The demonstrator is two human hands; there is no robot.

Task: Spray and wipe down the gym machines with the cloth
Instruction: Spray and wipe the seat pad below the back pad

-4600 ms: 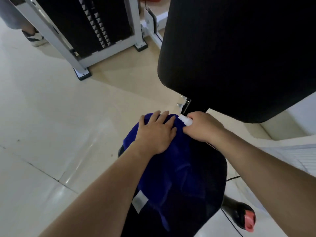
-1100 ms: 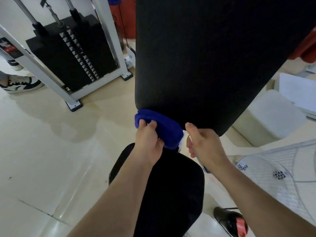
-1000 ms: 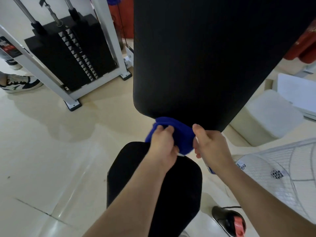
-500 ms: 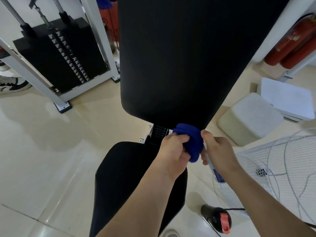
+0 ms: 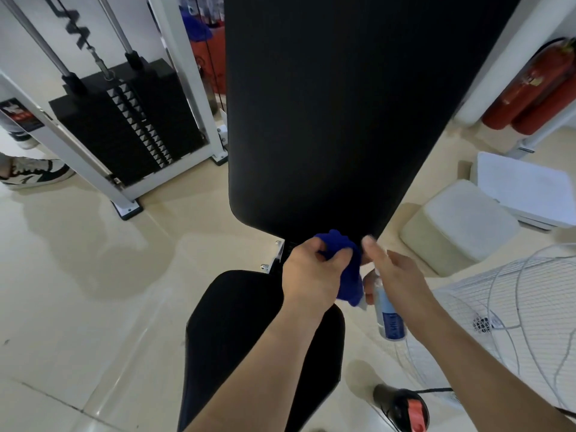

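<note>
Left hand [image 5: 311, 275] bunches the blue cloth [image 5: 343, 263] at the backrest pad [image 5: 327, 120] edge for wiping; right hand [image 5: 396, 275] apparently clasps the spray bottle [image 5: 388, 313] ready.

I log, by colour and pattern:
- Cloth [image 5: 341, 263] bunched in my left hand [image 5: 311, 275]: deep royal blue, plain.
- Spray bottle [image 5: 388, 310] under my right hand [image 5: 396, 275]: pale translucent body, dark blue label.
- Back pad [image 5: 336, 113] above both hands: black, fine ribbed texture.
- Seat pad [image 5: 249, 338] below my left hand: plain black.
- Weight stack [image 5: 124, 120], far left of my hands: black plates, white number tags, white frame.
- Floor [image 5: 78, 275]: glossy cream tile.
- Fire extinguishers [image 5: 536, 95], upper right: red.
- Fan grille [image 5: 514, 307], right of my right hand: white wire.
- Shoe [image 5: 34, 171], far left: white and black.
</note>
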